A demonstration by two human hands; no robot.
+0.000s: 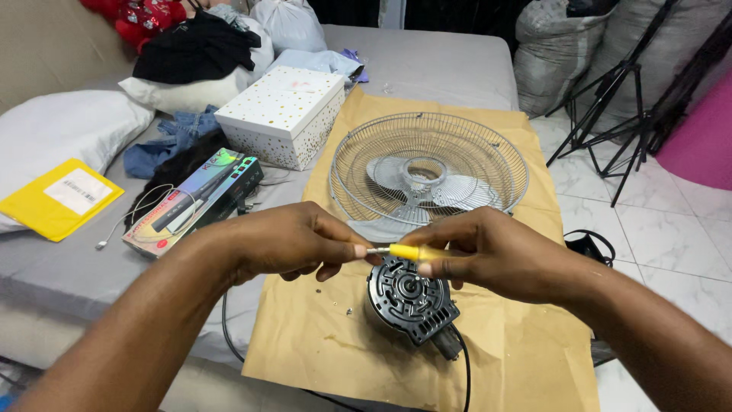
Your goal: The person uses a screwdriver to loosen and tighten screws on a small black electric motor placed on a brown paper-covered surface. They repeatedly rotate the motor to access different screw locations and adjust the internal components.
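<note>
A grey bed (427, 61) is carrying everything, and a sheet of brown paper (526, 358) is lying on it under both hands; beyond the hands, a round wire fan guard (429, 169) with pale blades inside is resting flat on the paper; to the far left of the left hand, a white spotted box (280, 114) and a long dark printed box (194, 200) are lying on the bed; just below the right hand, a black fan motor (410, 299) is sitting on the paper; the right hand (488, 252) is closing around the yellow handle of a small screwdriver (404, 252); the left hand (293, 240) is pinching its metal tip with the fingertips.
</note>
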